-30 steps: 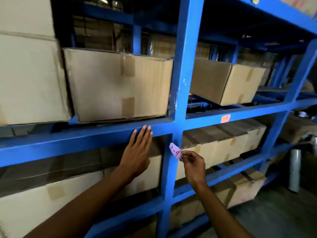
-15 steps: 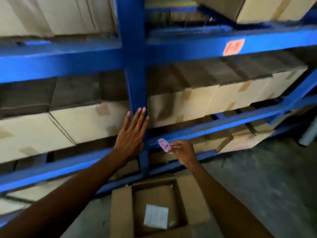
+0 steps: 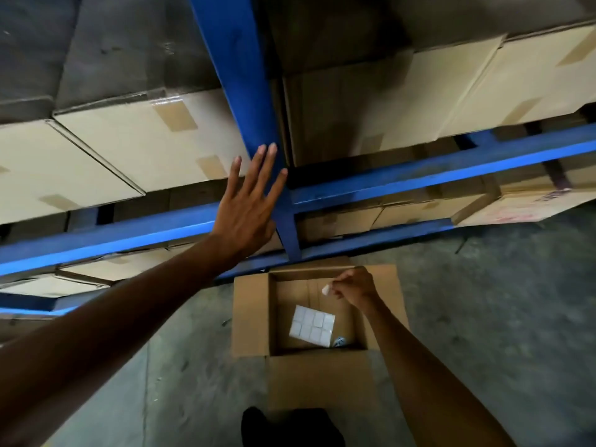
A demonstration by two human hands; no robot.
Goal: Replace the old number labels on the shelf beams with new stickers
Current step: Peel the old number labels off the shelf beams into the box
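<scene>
My left hand [image 3: 248,208] is spread flat, fingers apart, against the blue upright post [image 3: 242,91] where it meets a blue shelf beam [image 3: 419,179]. My right hand [image 3: 353,285] is lowered over the open cardboard box [image 3: 250,311] on the floor, pinching the small old label [image 3: 325,289] between fingertips; only a pale edge of it shows. A white sheet of stickers [image 3: 312,324] lies on the box bottom, just below and left of my right hand.
Taped cardboard cartons [image 3: 145,133] fill the shelves left and right of the post. More cartons [image 3: 532,204] sit on the lowest level. The grey concrete floor [image 3: 500,301] spreads to the right. A dark shoe [image 3: 290,427] is at the bottom edge.
The view has tilted down from the upper beams to the floor box. My right hand carried the peeled label down over the open box. My left hand stayed flat on the post.
</scene>
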